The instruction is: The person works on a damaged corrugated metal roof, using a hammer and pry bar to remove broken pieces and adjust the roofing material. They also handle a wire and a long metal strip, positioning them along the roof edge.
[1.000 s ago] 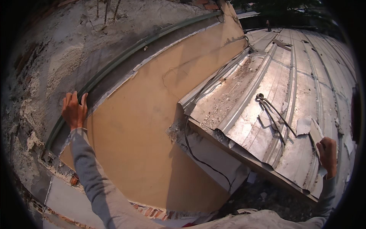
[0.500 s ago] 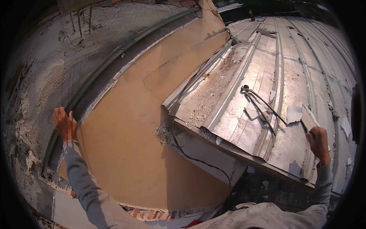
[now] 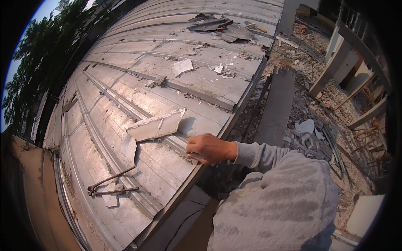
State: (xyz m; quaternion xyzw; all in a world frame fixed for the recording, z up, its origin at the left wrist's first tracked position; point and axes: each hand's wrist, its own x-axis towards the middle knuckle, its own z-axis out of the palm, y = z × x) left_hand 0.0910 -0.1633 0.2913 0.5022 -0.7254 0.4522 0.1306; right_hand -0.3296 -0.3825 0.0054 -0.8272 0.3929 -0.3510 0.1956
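Observation:
At the front edge of the metal roof (image 3: pixel 165 180), my right hand (image 3: pixel 209 148) is closed, its fingers curled over the end of a raised roof rib (image 3: pixel 173 143). Its fingertips are partly hidden. Just beyond the hand, a flat off-white broken panel (image 3: pixel 157 129) leans across the ribs, apart from my fingers. Farther left lie long-handled metal pincers (image 3: pixel 90 190), their handles spread, with a pale scrap (image 3: pixel 109 198) beneath them. My left hand is out of view.
Bent sheet scraps (image 3: pixel 215 25) and loose white fragments (image 3: pixel 182 67) lie farther up the roof. Past its right edge is a drop to rubble (image 3: pixel 307 129), a long grey board (image 3: pixel 276 104) and tilted frames (image 3: pixel 326 79). A tan wall (image 3: pixel 39 188) stands at lower left.
My view has swung right, from the tan wall toward the roof and rubble. My left hand has gone out of view. The right hand stays closed at the roof edge.

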